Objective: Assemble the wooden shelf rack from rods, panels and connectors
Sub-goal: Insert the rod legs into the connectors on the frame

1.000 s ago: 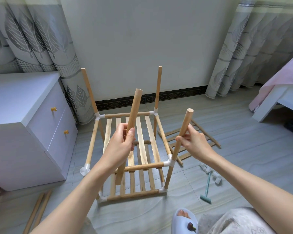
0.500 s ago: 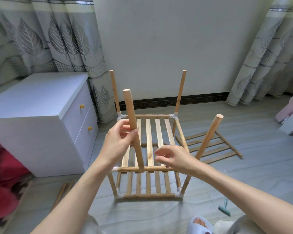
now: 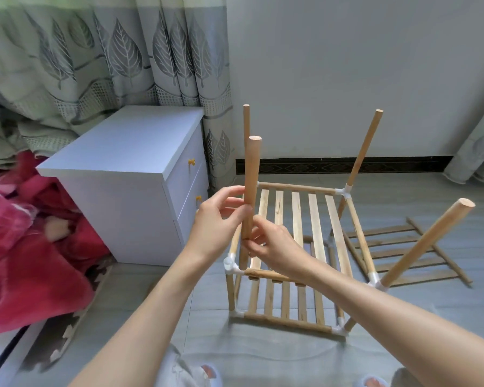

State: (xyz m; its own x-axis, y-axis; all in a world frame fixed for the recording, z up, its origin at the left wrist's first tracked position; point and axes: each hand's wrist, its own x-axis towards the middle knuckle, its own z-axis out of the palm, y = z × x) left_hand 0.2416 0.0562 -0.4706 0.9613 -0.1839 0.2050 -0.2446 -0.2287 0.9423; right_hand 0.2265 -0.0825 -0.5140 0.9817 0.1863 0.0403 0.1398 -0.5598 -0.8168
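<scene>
**Desk:** What does the head view show?

**Photographer:** A person on a tiled bedroom floor [image 3: 403, 191], both hands on one wooden rod [image 3: 250, 191] held nearly upright over a part-built shelf rack [image 3: 299, 252]. The left hand [image 3: 215, 219] wraps the rod at mid-length, fingers and thumb curled round it. The right hand [image 3: 271, 247] pinches the same rod just below, fingertips closed on its lower part.

**Desk:** Where is the rod's foot?

**Photographer:** Just beside the white connector [image 3: 231, 265] at the rack's near-left upper corner. Whether it touches the socket I cannot tell; the hands cover part of it.

**Desk:** And the rack itself?

**Photographer:** It stands on the floor with two slatted tiers, white corner joints, and three more rods rising from the other top corners: one at far left [image 3: 246, 121], directly behind the held rod, one at far right [image 3: 365, 148], and one at near right [image 3: 428, 241] leaning outward.

**Desk:** Anything else in frame?

**Photographer:** A loose slatted panel [image 3: 403, 252] lies flat on the floor to the right of the rack. A white drawer cabinet [image 3: 129, 174] with yellow knobs stands to the left, red bedding [image 3: 25, 241] beside it, leaf-print curtains [image 3: 109, 57] behind. Slippers [image 3: 211, 371] show at the bottom edge.
</scene>
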